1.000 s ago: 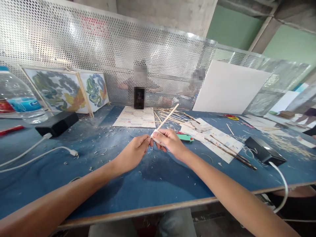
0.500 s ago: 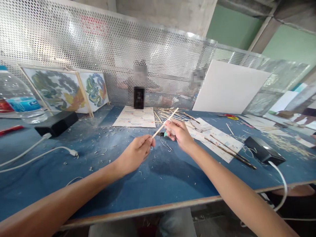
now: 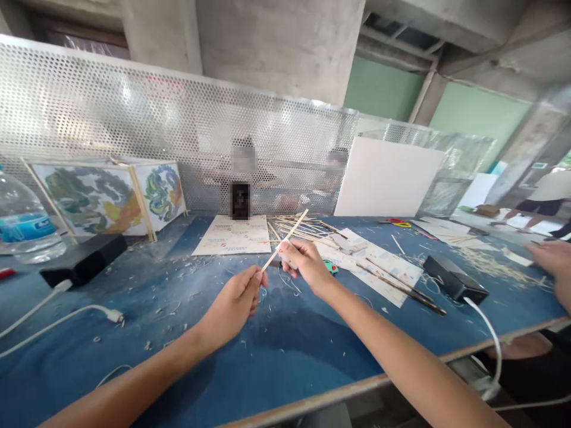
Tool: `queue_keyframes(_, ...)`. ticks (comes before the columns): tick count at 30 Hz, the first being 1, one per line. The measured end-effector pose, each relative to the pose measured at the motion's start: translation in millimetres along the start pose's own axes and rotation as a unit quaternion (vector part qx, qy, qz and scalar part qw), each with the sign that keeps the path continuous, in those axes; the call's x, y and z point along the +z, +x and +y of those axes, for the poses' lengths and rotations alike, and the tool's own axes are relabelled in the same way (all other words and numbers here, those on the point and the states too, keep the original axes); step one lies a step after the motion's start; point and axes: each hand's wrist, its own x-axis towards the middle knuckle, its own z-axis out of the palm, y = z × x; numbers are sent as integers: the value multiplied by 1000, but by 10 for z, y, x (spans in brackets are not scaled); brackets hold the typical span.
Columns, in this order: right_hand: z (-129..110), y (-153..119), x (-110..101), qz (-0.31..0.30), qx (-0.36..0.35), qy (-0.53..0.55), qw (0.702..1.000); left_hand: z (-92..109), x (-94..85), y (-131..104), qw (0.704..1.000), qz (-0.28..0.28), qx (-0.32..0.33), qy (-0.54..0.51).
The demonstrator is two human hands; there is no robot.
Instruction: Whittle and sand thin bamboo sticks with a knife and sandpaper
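Note:
My left hand (image 3: pixel 234 300) is closed around the lower end of a thin pale wooden stick (image 3: pixel 299 222), which slants up and away to the right above the blue table. My right hand (image 3: pixel 307 264) pinches a small pale folded piece (image 3: pixel 288 254) against the middle of the stick. What that piece is made of, I cannot make out. A small green object (image 3: pixel 331 267) lies just behind my right wrist, partly hidden. More thin sticks (image 3: pixel 297 228) lie in a loose heap beyond my hands, next to a printed sheet (image 3: pixel 232 236).
Shavings litter the blue table (image 3: pixel 303 351). Black boxes stand left (image 3: pixel 84 258) and right (image 3: pixel 455 278), with white cables. A bottle (image 3: pixel 29 229) and painted panels (image 3: pixel 93 199) are at the left. Dark sticks (image 3: pixel 401 285) lie on paper. Another person's hand (image 3: pixel 553 261) is at the right edge.
The view has tilted up and shifted right. My right hand has stayed on the stick, near its middle. Another person's hand has come into view at the right.

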Motion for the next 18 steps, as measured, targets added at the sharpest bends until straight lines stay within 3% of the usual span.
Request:
queue_keyframes(5,-28,-86,126,-118,20,-20,993,-36,-33,-8,1000,16,5,15)
queue_keyframes(7,-29,-91,141,-125,21,-25,992,-29,-40,-8,999,27,7,21)
queue_keyframes(11,-10,-39,103,-73,9,-19,997,22,-34,-1,999,33,10,17)
queue_keyframes(18,7,87,-114,94,-4,15,995,89,29,-67,999,21,23,-12)
